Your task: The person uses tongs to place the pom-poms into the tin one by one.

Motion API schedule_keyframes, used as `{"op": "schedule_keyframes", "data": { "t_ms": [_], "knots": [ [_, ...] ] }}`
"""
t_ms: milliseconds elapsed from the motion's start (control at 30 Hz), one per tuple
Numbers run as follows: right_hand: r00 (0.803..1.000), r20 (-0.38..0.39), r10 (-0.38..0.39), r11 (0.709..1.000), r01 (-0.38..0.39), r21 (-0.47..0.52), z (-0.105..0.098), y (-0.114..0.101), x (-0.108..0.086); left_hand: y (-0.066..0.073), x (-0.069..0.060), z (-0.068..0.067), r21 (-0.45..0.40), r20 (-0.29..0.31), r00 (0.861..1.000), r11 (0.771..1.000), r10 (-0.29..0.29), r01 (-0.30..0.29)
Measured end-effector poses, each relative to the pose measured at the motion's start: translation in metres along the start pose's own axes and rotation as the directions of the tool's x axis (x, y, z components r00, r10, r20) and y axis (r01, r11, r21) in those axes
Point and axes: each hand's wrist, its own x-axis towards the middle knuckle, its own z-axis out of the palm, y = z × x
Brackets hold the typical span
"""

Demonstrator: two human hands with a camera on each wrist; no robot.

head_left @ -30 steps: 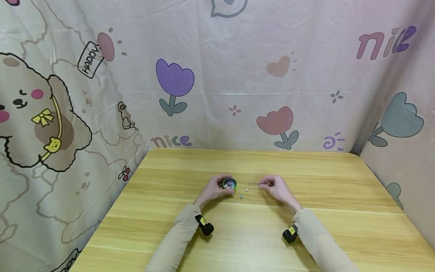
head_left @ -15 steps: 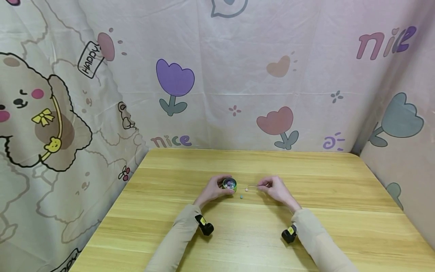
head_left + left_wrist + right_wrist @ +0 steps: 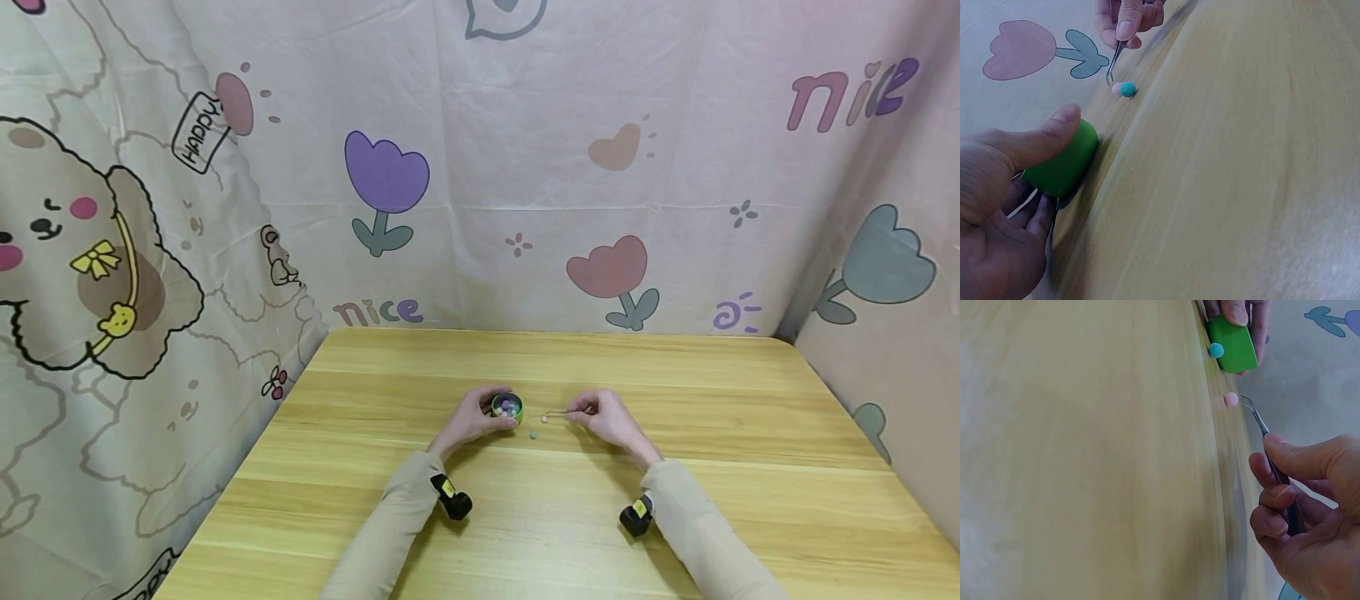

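My left hand [image 3: 477,414] grips a small green cup [image 3: 1067,164], thumb on the near side and fingers behind. Several pale and purple balls [image 3: 506,405] lie inside it, as the head view shows. My right hand [image 3: 609,417] holds bent-tip tweezers [image 3: 1264,429] between thumb and fingers. In the right wrist view their tips are slightly apart, just beside a pink ball [image 3: 1231,399] on the table; whether they touch it I cannot tell. A teal ball [image 3: 1216,350] lies on the table, nearer to me than the pink one in the head view.
Both hands work over a wood-grain table [image 3: 525,517]. Behind it hangs a printed cloth [image 3: 495,267], with another cloth side [image 3: 97,417] along the left. Each wrist carries a black camera [image 3: 453,500].
My right hand has shifted slightly toward me and to the left, bringing the tweezer tips down beside the pink ball. The left hand and cup stay in place.
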Motion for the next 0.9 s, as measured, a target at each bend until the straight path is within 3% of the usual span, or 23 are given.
{"op": "schedule_keyframes", "data": {
  "t_ms": [900],
  "knots": [
    [1.000,0.013,0.016,1.000,-0.016,-0.009,0.0030,-0.0012,0.0023,0.0008,-0.0009,-0.0007,0.006,0.006,1.000,1.000,-0.003,0.003]
  ]
}}
